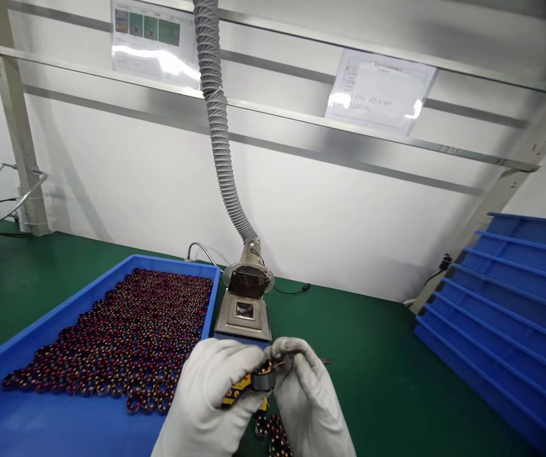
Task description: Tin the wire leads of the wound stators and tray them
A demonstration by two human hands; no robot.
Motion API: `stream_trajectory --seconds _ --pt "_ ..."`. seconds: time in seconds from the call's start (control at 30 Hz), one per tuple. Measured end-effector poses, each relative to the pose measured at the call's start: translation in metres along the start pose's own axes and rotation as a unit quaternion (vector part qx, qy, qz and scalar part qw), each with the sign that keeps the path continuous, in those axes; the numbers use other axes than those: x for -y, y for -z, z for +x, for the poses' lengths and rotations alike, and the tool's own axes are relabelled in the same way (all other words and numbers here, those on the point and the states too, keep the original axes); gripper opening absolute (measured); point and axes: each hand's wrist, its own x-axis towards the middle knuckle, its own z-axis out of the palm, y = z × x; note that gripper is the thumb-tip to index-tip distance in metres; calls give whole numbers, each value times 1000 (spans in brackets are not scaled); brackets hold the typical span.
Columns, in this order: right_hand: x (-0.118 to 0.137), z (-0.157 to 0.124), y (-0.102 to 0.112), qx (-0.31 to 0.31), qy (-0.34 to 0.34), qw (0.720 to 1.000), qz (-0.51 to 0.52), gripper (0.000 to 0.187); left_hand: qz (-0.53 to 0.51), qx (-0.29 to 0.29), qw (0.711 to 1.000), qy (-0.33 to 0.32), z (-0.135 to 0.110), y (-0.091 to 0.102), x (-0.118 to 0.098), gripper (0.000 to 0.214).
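dark wire-wound ring [263, 381], roughly level, in the left grip [210, 388]

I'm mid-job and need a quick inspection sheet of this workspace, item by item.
Surface: green tabletop.
Job's things: dark ring part in hand; many similar rings in a blue tray.
Clutter: loose rings beside the right wrist; yellow-and-black object, partly hidden.
Hands: gloved left hand holds the ring part; gloved right hand is at its wires, grip unclear.
Cables: black cable behind the metal unit; others at far left.
Surroundings: grey hose above the unit; stacked blue trays at right; two posted sheets overhead.
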Motion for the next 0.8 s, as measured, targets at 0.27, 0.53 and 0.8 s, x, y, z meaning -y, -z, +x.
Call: stream_trajectory --seconds 0.27,0.53,0.8 --pt "-9 -8 -15 11 -26 994 -104 51 104 3 994 -14 -3 3 -1 26" --pt "-15 -8 -10 8 -121 991 63 30 12 76 997 26 1 9 4 31" --pt "-18 -7 -6 51 -199 970 132 30 -276 -33 922 270 2 9 1 10"
